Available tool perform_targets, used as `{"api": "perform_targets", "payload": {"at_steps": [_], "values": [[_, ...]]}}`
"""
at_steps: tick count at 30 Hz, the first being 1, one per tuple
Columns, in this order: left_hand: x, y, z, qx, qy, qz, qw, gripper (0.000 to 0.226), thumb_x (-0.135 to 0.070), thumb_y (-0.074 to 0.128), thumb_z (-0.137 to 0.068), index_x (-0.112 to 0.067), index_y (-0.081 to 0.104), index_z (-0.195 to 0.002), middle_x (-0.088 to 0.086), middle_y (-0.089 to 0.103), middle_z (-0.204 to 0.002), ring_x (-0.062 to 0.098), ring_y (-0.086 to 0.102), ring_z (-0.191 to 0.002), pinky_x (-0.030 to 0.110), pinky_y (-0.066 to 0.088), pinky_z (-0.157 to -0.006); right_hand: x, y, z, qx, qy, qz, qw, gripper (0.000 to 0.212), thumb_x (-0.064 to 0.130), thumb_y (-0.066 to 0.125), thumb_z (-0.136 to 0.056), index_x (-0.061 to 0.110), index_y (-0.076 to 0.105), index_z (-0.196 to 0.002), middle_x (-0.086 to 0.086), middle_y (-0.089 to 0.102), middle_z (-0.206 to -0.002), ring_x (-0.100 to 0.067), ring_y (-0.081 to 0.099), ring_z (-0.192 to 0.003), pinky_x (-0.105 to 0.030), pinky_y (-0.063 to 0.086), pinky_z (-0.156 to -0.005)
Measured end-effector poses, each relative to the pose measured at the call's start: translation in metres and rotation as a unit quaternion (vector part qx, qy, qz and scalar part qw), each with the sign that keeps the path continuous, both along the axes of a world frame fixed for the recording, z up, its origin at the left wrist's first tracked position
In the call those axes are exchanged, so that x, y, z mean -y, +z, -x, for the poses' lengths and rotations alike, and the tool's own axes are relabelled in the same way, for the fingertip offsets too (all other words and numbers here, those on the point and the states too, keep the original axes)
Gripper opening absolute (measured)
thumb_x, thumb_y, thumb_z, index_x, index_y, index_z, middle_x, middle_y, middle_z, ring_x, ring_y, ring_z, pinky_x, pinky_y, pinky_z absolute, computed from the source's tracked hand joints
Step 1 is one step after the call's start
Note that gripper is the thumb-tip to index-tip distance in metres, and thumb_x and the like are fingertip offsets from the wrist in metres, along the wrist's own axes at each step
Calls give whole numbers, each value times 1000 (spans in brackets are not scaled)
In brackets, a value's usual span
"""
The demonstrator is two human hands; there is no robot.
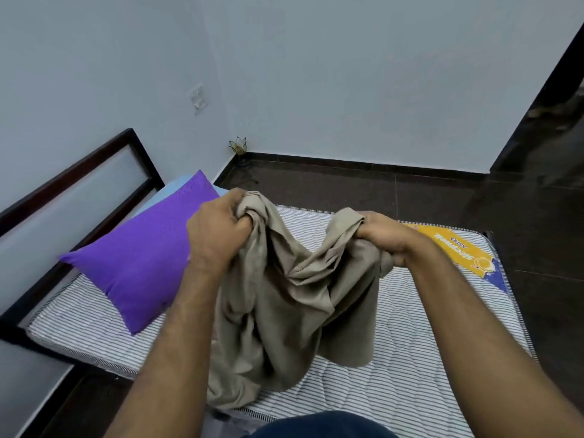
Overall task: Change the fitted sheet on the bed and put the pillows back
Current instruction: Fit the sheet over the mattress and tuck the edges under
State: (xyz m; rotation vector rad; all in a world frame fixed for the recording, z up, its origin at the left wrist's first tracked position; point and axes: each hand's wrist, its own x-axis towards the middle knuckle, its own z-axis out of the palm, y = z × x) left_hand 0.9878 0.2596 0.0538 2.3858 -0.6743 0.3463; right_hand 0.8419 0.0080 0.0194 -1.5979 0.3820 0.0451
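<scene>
Headboard (79, 181) far left: dark wood frame w/ pale panel, running diagonally from lower left up toward room corner. Mattress (410, 374) bare, quilted, thin grey/white stripes; long axis runs from headboard off to the right, orange brand label (455, 254) near its far right corner.

Pillows, 2 visible: purple pillow (139, 263), woven-looking cover, rectangular w/ pointed corners, lies at head end on mattress, long axis angled from lower left to upper right. Pale blue pillow (186, 188) mostly hidden behind it, only a strip showing.

Left hand (218, 235) fisted round a bunched edge of beige sheet (284, 311), knuckles up, just beside purple pillow. Sheet x1: soft matte cloth, heavily creased, held up above mid-mattress, sagging in a swag between the 2 hands and hanging in folds down to near edge of mattress. Can't tell which way it's oriented or whether corners are elasticated.

Right hand (385, 240) also gripping a gathered bunch of the sheet, fingers curled under, held over the label area.

Beyond: plain light walls, switch plate (199, 98), small flower-shaped ornament (238, 146) on dark tiled floor (521, 216) in the corner.
</scene>
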Motion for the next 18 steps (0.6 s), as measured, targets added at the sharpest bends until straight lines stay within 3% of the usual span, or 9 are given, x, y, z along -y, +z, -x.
{"api": "perform_targets", "payload": {"at_steps": [2,4,7,9,11,15,18], "values": [[11,-6,11,-11,-26,3,1000,46,-42,43,-71,-35,67,-110,-2,72,-87,33,66,-90,38,50,-72,-8,0,-7,49,16,132,990,25,1,60,-93,15,70,-111,-9,74,-108,-18,68,-97,-35,54,-88],[23,-11,21,-27,-46,0,999,45,-41,44,-72,-37,66,-110,-5,73,-91,28,66,-91,35,49,-71,-18,0,-14,63,65,240,966,50,6,66,-90,23,57,-135,0,68,-118,-13,65,-106,-29,50,-94],[39,-14,36,-50,-80,13,995,35,-40,56,-78,-40,66,-111,-11,73,-92,19,67,-89,33,52,-70,-39,-3,-22,107,124,247,955,86,8,73,-88,25,27,-158,7,51,-145,-5,54,-128,-20,41,-107],[44,-13,41,-59,-86,15,994,28,-40,64,-82,-42,68,-110,-15,73,-91,13,67,-87,31,52,-69,-48,-4,-26,145,114,225,957,74,1,70,-89,21,37,-153,9,54,-144,-1,52,-130,-18,40,-107],[44,-10,38,-65,-61,14,996,23,-40,66,-83,-40,71,-105,-15,73,-91,13,66,-87,30,51,-69,-51,-1,-25,160,82,206,962,55,-8,60,-90,18,54,-138,13,65,-126,5,59,-118,-14,43,-97],[31,-9,24,-41,-20,-35,998,18,-27,60,-87,-29,72,-101,-1,73,-92,29,65,-93,33,44,-69,-42,-1,-21,160,16,249,955,44,-13,49,-87,14,71,-113,9,75,-110,1,65,-104,-14,47,-85],[15,-12,10,-28,27,-50,998,17,-27,55,-92,-24,70,-99,9,71,-91,39,64,-92,38,46,-70,-24,-9,-18,137,-183,217,949,44,-9,47,-87,24,73,-104,12,73,-96,-6,67,-95,-19,51,-79]]}}
